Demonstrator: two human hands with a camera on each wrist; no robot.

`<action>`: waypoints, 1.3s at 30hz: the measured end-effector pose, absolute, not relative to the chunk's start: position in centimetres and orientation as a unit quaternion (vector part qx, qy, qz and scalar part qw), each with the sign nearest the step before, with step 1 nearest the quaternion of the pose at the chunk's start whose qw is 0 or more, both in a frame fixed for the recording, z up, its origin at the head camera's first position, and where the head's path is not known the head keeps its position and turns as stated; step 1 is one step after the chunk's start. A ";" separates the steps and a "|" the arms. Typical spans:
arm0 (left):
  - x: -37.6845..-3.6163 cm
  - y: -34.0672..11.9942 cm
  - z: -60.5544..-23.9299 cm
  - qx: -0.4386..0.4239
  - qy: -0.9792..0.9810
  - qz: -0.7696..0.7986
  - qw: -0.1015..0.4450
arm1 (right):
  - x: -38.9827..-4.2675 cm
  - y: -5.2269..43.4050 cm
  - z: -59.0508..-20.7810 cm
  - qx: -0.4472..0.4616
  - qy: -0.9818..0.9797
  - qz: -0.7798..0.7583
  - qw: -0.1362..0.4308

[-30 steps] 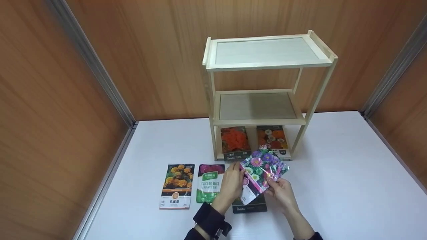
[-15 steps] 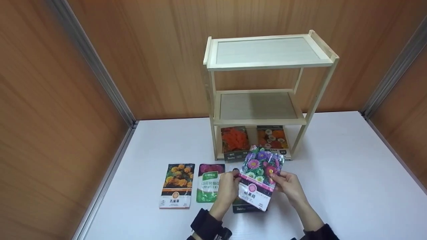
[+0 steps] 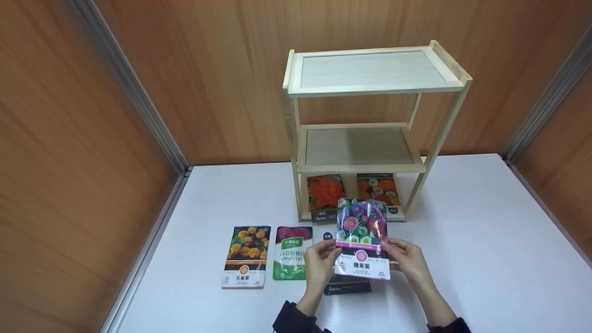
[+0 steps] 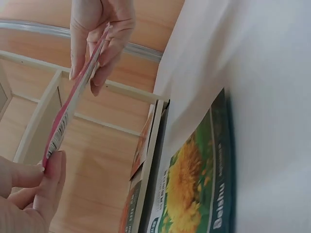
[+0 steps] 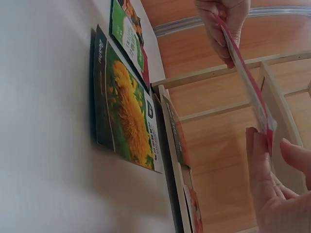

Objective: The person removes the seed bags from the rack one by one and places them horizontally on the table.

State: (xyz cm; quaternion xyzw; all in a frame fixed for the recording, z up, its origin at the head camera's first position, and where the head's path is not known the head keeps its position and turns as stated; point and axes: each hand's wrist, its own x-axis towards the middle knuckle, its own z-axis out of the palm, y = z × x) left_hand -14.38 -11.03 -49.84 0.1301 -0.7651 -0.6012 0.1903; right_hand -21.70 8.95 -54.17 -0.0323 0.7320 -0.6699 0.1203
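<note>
A seed packet with pink and purple daisies [image 3: 360,231] is held up between both hands, its printed front facing the head camera. My left hand [image 3: 320,263] pinches its left edge, and my right hand [image 3: 409,261] pinches the right edge, thumbs in front. Seen edge-on in the left wrist view, the packet [image 4: 73,99] is thin and slightly bent. Below it on the table lies a dark green packet with yellow flowers [image 5: 127,109], mostly covered in the head view. A green-and-white packet [image 3: 292,254] lies beside my left hand.
An orange marigold packet [image 3: 245,256] lies further left on the white table [image 3: 185,259]. Behind the hands stands a three-tier wooden shelf [image 3: 360,169]. On its bottom tier lean a red-flower packet [image 3: 326,192] and an orange-and-white-flower packet [image 3: 377,189]. Wood-grain walls [image 3: 222,92] enclose the table.
The daisy packet has turned from a slant to nearly upright, its lower end swinging right. Both hands shifted along its edges and still hold it. The other packets have stayed put.
</note>
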 end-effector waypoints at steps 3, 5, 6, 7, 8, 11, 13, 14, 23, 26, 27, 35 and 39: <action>-14.4 -10.5 -50.3 0.139 -0.754 -0.610 0.198 | -22.3 9.5 -56.8 0.002 0.756 -0.647 0.106; -14.3 -10.2 -50.5 0.141 -0.750 -0.615 0.198 | -22.8 9.9 -58.6 0.026 0.767 -0.635 0.090; -14.3 -10.0 -50.6 0.142 -0.746 -0.619 0.198 | -22.9 10.1 -59.2 0.035 0.773 -0.628 0.081; -14.3 -9.9 -50.8 0.142 -0.744 -0.622 0.197 | -23.0 10.3 -59.7 0.045 0.776 -0.625 0.072; -14.2 -9.7 -50.9 0.141 -0.742 -0.625 0.197 | -23.0 10.4 -60.0 0.053 0.778 -0.622 0.064; -14.1 -9.4 -51.4 0.138 -0.740 -0.629 0.195 | -22.3 10.8 -59.2 0.048 0.769 -0.635 0.055; -14.1 -9.1 -51.8 0.136 -0.743 -0.627 0.192 | -22.1 11.0 -59.1 0.054 0.768 -0.636 0.053; -14.2 -9.0 -52.0 0.135 -0.748 -0.622 0.189 | -22.1 11.2 -59.1 0.055 0.771 -0.633 0.053; -14.9 -6.6 -53.0 0.098 -0.823 -0.539 0.151 | -22.3 13.5 -60.1 0.089 0.837 -0.539 0.013; -15.2 -5.6 -53.1 0.087 -0.834 -0.528 0.135 | -21.3 13.7 -57.8 0.099 0.839 -0.534 0.023; -15.4 -5.3 -53.1 0.082 -0.839 -0.520 0.137 | -21.0 13.7 -56.9 0.101 0.840 -0.533 0.027; -16.8 -3.5 -53.7 0.082 -0.879 -0.449 0.140 | -20.4 14.4 -53.9 0.108 0.859 -0.498 0.047; -17.1 -2.8 -54.4 0.093 -0.887 -0.427 0.147 | -21.0 15.1 -54.3 0.097 0.867 -0.484 0.060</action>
